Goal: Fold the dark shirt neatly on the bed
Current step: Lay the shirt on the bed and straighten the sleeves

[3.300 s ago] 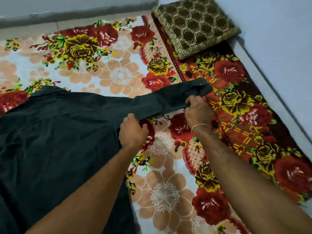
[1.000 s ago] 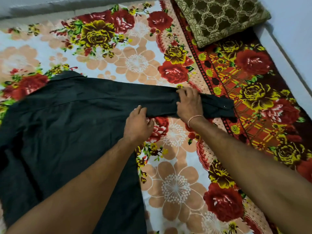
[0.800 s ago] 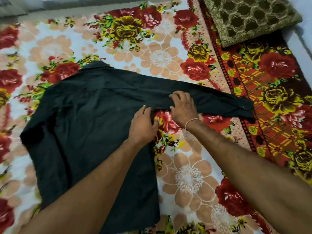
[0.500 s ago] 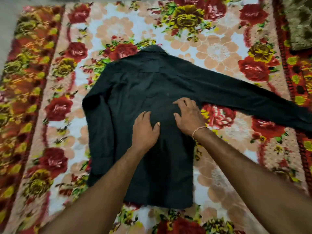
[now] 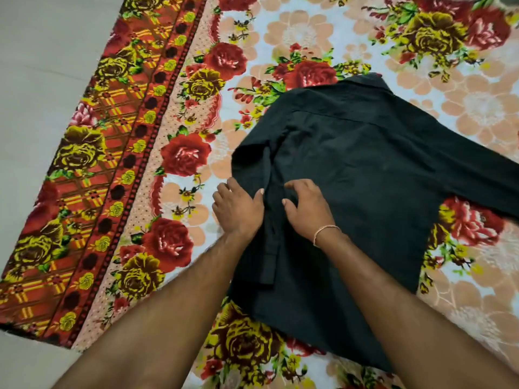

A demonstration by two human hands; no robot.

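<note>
The dark shirt point(image 5: 365, 169) lies back up on the flowered bedsheet point(image 5: 182, 88), collar point(image 5: 362, 82) away from me. Its left sleeve point(image 5: 269, 259) runs down along the left side of the body. The right sleeve point(image 5: 483, 178) stretches out flat to the right and leaves the frame. My left hand point(image 5: 238, 209) sits at the shirt's left edge, fingers curled over the sleeve's outer edge and thumb on top. My right hand point(image 5: 307, 209) rests on the shirt's body just right of that sleeve, fingers arched and apart, a thin bracelet at the wrist.
The sheet's red and yellow border point(image 5: 92, 169) runs along the left. Beyond it lies pale floor point(image 5: 36, 88). The sheet's near left corner point(image 5: 64, 343) ends close to my left forearm.
The view has swung left, away from the cushion. Both hands slid left across the shirt from the right sleeve and body to the left sleeve. The right sleeve stays laid out flat.
</note>
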